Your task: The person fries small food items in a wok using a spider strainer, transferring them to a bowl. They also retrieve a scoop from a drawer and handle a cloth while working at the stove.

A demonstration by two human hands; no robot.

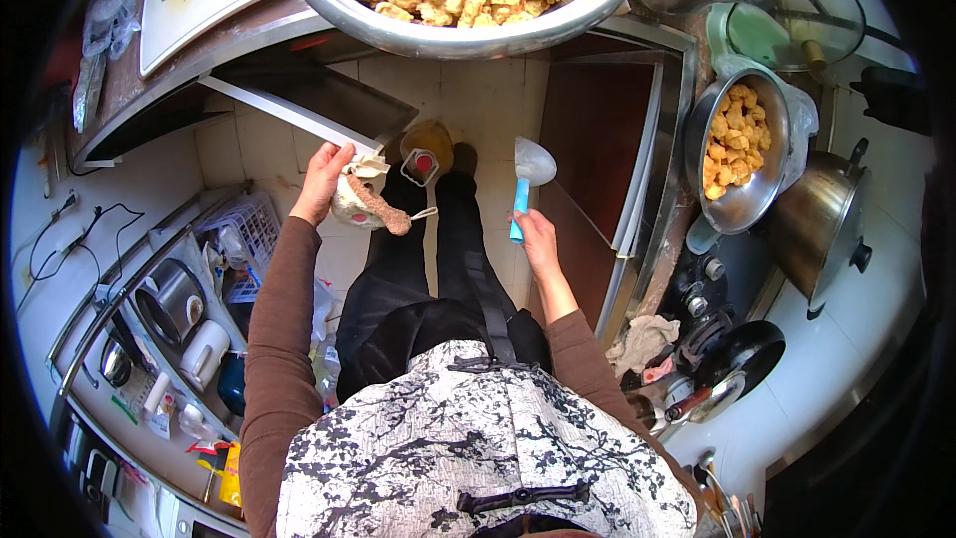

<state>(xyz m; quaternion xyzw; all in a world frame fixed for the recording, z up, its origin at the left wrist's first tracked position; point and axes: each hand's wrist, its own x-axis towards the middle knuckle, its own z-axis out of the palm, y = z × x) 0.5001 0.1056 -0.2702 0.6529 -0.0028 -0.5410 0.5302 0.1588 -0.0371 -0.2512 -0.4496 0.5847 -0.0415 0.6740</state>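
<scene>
My left hand (324, 178) is closed on a cloth (366, 202), pale and patterned with a brown fuzzy edge and a small hanging loop. In my right hand (536, 236) is the light blue handle of a ladle (534, 164), its rounded metal head pointing away from me. Both hands are held apart, above the floor in front of my legs. Beyond them, on the counter, a large metal basin (467, 43) holds many fried golden-brown pieces. A smaller steel bowl (736, 211) of similar fried pieces stands at the right.
Cabinet doors (287, 108) stand open below the counter. An oil jug (439, 142) is on the floor near my feet. At right are a large lidded pot (821, 217), a black pan (754, 355) and a rag (644, 342). A rack (97, 321) with appliances stands left.
</scene>
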